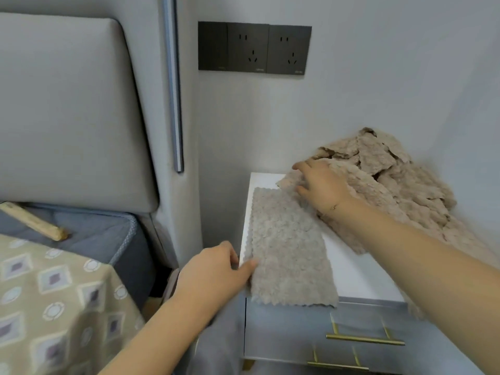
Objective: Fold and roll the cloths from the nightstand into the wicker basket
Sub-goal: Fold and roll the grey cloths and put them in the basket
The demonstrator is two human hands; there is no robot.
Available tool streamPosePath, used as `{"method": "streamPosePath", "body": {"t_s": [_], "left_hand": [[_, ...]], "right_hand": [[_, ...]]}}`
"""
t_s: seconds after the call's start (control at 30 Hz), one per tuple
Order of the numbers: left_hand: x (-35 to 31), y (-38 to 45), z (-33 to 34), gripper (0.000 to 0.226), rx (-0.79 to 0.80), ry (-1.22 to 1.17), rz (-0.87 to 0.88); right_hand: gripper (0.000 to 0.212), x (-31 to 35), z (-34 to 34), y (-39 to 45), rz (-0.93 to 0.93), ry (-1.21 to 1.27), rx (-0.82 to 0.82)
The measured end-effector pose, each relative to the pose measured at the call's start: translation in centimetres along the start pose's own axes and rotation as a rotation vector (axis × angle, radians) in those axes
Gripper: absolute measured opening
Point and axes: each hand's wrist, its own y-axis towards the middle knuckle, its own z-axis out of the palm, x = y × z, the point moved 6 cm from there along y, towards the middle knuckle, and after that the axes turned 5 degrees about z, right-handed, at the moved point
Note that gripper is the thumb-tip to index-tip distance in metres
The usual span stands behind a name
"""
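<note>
Both hands (216,269) (322,182) open, touching cloths (289,247).

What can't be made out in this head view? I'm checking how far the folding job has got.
- Wicker basket: nowhere in the head view.
- Cloth pile: count unreadable; cloths overlap, right arm covers part.
- Right hand: grip unclear; fingertips sink into the pile.
- Folded cloth: layers hidden underneath.

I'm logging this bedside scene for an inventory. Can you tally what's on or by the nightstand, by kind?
Flat cloth spread on the nightstand: 1
Heap of cloths, separate pieces too tangled to count: 1
Hands, left hand and right hand: 2
Brass drawer handles: 2
Wall socket panel: 1
Total: 7
</note>
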Motion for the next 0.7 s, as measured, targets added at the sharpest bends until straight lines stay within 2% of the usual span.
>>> {"method": "streamPosePath", "body": {"t_s": [0.07,0.1,0.23,0.43,0.6,0.7], "left_hand": [[-0.3,-0.3,-0.7,0.036,-0.111,0.091,0.052],[-0.4,-0.4,-0.7,0.034,-0.132,0.058,0.068],[-1.4,-0.6,0.6,0.034,-0.068,-0.167,0.068],[-1.1,0.0,1.9,0.031,-0.011,-0.143,0.032],[-1.3,0.7,2.0,0.021,0.051,-0.277,0.037],[-1.2,0.7,2.2,0.020,0.075,-0.340,0.023]], "right_hand": [[0.039,0.9,0.3,-1.3,-0.083,0.022,-0.046],[0.036,1.3,0.6,-2.1,-0.132,0.030,-0.044],[0.027,1.7,2.0,-5.3,-0.259,-0.028,0.109],[0.028,1.8,3.5,-1.5,-0.146,0.100,0.231],[0.036,3.1,5.6,3.4,-0.003,0.216,0.271],[0.034,3.5,7.0,4.6,0.022,0.172,0.282]]}}
